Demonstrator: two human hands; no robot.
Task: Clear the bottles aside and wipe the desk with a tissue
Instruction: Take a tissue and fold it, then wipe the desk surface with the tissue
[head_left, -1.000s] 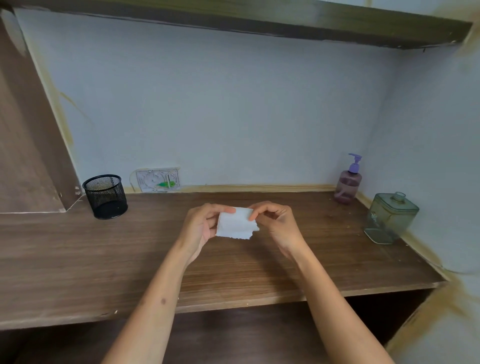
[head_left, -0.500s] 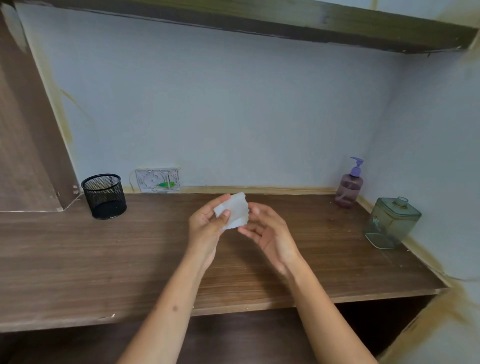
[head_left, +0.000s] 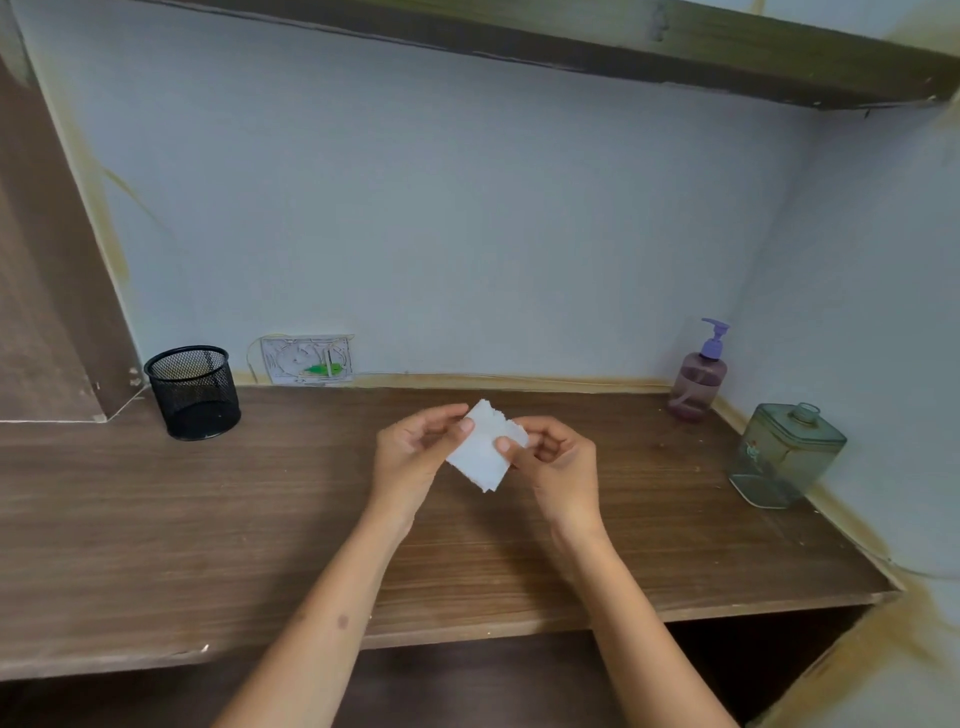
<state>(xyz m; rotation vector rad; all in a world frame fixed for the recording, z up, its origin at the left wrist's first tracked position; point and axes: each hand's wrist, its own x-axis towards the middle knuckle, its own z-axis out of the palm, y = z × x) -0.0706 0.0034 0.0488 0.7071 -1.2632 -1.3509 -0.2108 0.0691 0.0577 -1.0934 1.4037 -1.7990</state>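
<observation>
Holding a folded tissue pinched in the fingers of the left hand and right hand above mid-bench; pump bottle and green bottle already stand at the far right corner, wiping apparently not begun.

Your wooden table carries a mesh cup at left, and a pump bottle and green jar at right.

2 bottles, 1 tissue, 1 mesh cup

Home study nook: wooden desk, pen cup.
</observation>
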